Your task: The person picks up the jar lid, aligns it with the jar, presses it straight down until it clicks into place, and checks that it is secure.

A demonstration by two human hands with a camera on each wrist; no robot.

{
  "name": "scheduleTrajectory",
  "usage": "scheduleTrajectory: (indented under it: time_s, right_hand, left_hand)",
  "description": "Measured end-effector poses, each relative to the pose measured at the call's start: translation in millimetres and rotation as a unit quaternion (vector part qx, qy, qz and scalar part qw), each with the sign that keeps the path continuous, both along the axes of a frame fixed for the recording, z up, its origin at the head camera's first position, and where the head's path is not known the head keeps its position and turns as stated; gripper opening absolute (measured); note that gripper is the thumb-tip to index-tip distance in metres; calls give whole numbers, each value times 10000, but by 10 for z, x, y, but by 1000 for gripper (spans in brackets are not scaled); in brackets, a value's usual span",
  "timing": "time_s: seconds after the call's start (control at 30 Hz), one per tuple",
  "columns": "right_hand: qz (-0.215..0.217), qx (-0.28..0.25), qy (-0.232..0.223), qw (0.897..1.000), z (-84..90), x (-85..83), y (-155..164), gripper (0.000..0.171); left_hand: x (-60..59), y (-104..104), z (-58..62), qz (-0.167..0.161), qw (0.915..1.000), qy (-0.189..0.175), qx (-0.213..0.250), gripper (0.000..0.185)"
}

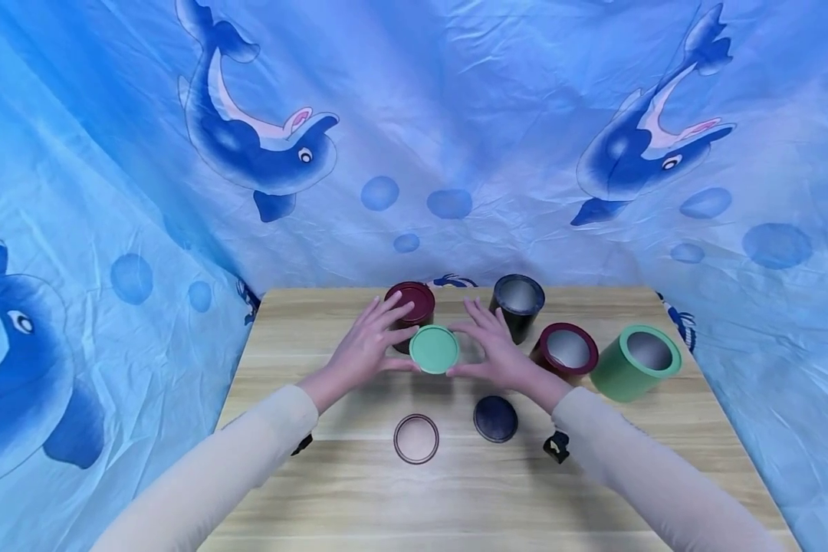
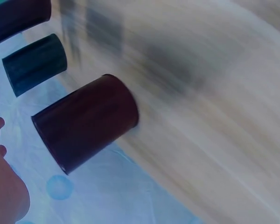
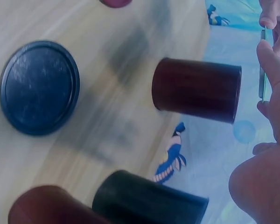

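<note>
A round green lid [image 1: 434,349] is held up between both hands over the middle of the wooden table [image 1: 331,475]. My left hand [image 1: 366,349] grips its left edge with thumb below and fingers spread behind. On the other side, my right hand [image 1: 500,353] pinches the rim; the right wrist view shows the thin lid edge [image 3: 262,65] between thumb and fingertip [image 3: 272,58]. Just behind the lid stands a lidded dark red can [image 1: 410,305], also seen as the dark red can [image 2: 86,121] in the blurred left wrist view.
An open black can [image 1: 517,303] stands at the back. An open dark red can [image 1: 566,349] and a tilted open green can [image 1: 636,362] sit to the right. A dark blue lid [image 1: 495,418] and a red-rimmed ring lid [image 1: 416,438] lie nearer me. Blue dolphin cloth surrounds the table.
</note>
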State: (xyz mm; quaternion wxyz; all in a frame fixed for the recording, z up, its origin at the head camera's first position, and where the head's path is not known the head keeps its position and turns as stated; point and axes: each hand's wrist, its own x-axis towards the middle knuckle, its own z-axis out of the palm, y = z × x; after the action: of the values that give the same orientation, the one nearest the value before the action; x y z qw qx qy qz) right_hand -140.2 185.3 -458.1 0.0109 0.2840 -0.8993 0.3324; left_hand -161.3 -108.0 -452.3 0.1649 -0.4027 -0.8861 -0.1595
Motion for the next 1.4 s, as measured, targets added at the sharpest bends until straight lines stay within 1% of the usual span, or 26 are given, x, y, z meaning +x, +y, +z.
scheduleTrajectory:
  time_s: [0.13,0.27,0.4,0.47,0.57,0.7,0.97,1.1,1.2,1.33,1.4]
  right_hand:
    - [-103,59,-41,9999,92,3,113,74]
    - [-197,102,-82,9997,152,11,222,73]
    - [-308,119,-116,9994,212,33,323,74]
    - [-377,148,-133,9991,228,43,377,74]
    - [-468,194,-114,9987,257,59,470,73]
    - [-554,169,-120,9982,305,96,617,73]
    - [-711,172,-357,9967,335,150,947,71]
    - [-798,219,-447,9956,332,171,1132,70]
    - [-874,250,-501,9946,354,198,1262,71]
    - [-994,311,-450,9935,379,237,1398,72]
    - [-1036,346,-350,9934,377,250,1458,71]
  left_hand:
    - [-52,125,87,-36,10000,-39,-14,68]
    - [-89,241,171,-79,9997,-235,-6,67]
    - [-123,350,242,-106,9994,-301,-107,67]
    - [-140,404,252,-144,9993,-326,-111,67]
    - [-176,503,257,-254,9994,-227,-113,68]
    - [-226,661,259,-395,9989,-183,-159,67]
    - [-306,1012,283,-499,9969,-391,-466,69]
    - [-335,1204,289,-562,9955,-560,-520,68]
    - [-357,1346,282,-676,9944,-629,-509,67]
    - [-388,1514,254,-829,9927,-747,-466,68]
    - [-397,1587,244,-852,9919,-786,-510,68]
